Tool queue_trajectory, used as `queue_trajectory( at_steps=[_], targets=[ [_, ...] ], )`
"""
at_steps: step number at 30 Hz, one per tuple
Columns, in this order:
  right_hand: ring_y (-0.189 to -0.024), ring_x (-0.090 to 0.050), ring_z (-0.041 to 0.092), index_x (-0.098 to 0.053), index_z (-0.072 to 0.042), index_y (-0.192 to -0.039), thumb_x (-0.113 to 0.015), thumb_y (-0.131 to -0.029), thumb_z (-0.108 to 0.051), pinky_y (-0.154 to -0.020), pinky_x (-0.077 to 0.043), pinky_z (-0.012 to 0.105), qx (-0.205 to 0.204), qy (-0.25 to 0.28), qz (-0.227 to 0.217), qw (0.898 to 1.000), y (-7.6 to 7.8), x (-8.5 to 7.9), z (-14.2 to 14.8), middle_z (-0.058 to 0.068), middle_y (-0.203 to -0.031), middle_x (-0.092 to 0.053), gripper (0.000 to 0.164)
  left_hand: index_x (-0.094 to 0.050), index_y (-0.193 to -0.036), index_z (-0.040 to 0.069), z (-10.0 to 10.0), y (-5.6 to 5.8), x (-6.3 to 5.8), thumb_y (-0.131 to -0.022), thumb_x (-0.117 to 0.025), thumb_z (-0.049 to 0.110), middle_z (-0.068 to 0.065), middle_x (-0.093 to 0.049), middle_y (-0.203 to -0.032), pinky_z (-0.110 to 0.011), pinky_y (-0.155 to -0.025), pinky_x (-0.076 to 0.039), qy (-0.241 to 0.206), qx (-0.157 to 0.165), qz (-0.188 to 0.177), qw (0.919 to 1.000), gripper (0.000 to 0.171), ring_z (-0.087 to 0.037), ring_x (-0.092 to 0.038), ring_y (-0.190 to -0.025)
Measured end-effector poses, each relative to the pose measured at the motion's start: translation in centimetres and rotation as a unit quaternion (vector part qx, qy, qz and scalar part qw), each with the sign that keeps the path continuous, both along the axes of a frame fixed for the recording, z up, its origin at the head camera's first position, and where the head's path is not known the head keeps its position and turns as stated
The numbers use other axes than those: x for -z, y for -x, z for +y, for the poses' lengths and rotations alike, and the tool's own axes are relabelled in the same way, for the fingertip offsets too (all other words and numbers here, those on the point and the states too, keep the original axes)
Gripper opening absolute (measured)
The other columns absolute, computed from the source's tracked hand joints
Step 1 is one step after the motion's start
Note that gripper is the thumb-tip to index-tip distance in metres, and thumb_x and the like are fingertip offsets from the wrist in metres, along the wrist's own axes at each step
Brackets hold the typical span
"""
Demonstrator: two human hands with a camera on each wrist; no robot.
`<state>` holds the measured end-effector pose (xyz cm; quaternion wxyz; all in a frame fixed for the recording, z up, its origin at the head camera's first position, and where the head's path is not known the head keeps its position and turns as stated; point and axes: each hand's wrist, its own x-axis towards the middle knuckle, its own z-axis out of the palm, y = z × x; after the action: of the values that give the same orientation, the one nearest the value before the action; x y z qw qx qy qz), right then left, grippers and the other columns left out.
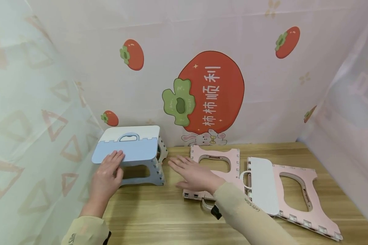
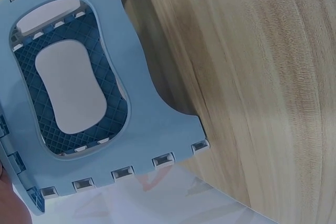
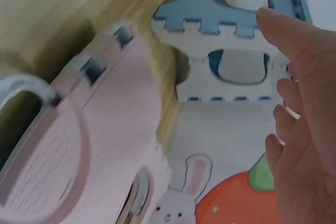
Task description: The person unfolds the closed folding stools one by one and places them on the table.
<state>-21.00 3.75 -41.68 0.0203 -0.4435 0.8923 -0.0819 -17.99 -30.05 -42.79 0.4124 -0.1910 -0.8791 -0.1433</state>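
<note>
A blue-and-white folding step stool (image 1: 141, 149) stands unfolded at the back left, its small blue carry handle across the middle of the seat. My left hand (image 1: 105, 175) rests on the seat's near blue edge with straight fingers. The left wrist view looks at the stool's blue leg panel (image 2: 139, 77), with only a bit of the hand at the left border. Fingers spread, my right hand (image 1: 196, 173) is over the left part of a folded pink step stool (image 1: 234, 160) and holds nothing. In the right wrist view this hand (image 3: 310, 77) overlaps the blue stool's side.
Another pink step stool (image 1: 314, 204) with a white seat part (image 1: 263, 185) lies on the right of the wood-grain table (image 1: 153, 217). A printed cloth wall (image 1: 257, 129) with red persimmons rises behind. Hanging sheets close off the left and right sides.
</note>
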Motion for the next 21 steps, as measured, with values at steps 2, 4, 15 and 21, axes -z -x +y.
queue_trajectory(
  at_steps=[2, 4, 15, 21],
  targets=[
    [-0.158, -0.013, 0.029, -0.021, -0.014, -0.164, -0.059, -0.102, -0.047, -0.128, -0.017, 0.048, 0.011, 0.003, -0.012, 1.000, 0.1, 0.3, 1.1, 0.005, -0.170, -0.020, 0.080, -0.068, -0.127, -0.007, 0.0, 0.0, 0.1, -0.083, -0.062, -0.009, -0.023, -0.069, -0.126, -0.056, -0.107, -0.047, -0.001, 0.000, -0.001, 1.0000, 0.045, -0.042, -0.064, -0.120],
    [-0.157, -0.014, 0.031, -0.023, -0.012, -0.164, -0.061, -0.102, -0.046, -0.127, -0.018, 0.050, 0.019, 0.008, -0.025, 0.999, 0.2, 0.7, 2.2, 0.006, -0.170, -0.023, 0.080, -0.068, -0.128, -0.006, 0.0, 0.0, 0.1, -0.083, -0.062, -0.009, -0.023, -0.069, -0.126, -0.056, -0.107, -0.047, -0.003, 0.001, 0.000, 1.0000, 0.045, -0.042, -0.064, -0.120],
    [-0.150, -0.033, 0.039, -0.037, -0.007, -0.158, -0.067, -0.098, -0.045, -0.123, -0.029, 0.054, 0.065, -0.017, -0.029, 0.997, -0.5, 2.4, 6.6, 0.015, -0.162, -0.037, 0.077, -0.068, -0.127, -0.007, 0.1, 0.0, 0.0, -0.081, -0.064, -0.009, -0.023, -0.069, -0.126, -0.055, -0.108, -0.046, 0.003, 0.003, -0.006, 1.0000, 0.046, -0.043, -0.064, -0.120],
    [-0.150, -0.033, 0.038, -0.039, -0.007, -0.157, -0.067, -0.097, -0.046, -0.123, -0.027, 0.055, 0.103, -0.012, -0.062, 0.993, -1.2, 3.2, 8.5, 0.015, -0.162, -0.038, 0.077, -0.067, -0.128, -0.006, 0.1, -0.4, -0.7, -0.081, -0.066, -0.008, -0.023, -0.068, -0.128, -0.052, -0.112, -0.044, 0.017, -0.008, -0.037, 0.9991, 0.048, -0.043, -0.062, -0.122]
  ],
)
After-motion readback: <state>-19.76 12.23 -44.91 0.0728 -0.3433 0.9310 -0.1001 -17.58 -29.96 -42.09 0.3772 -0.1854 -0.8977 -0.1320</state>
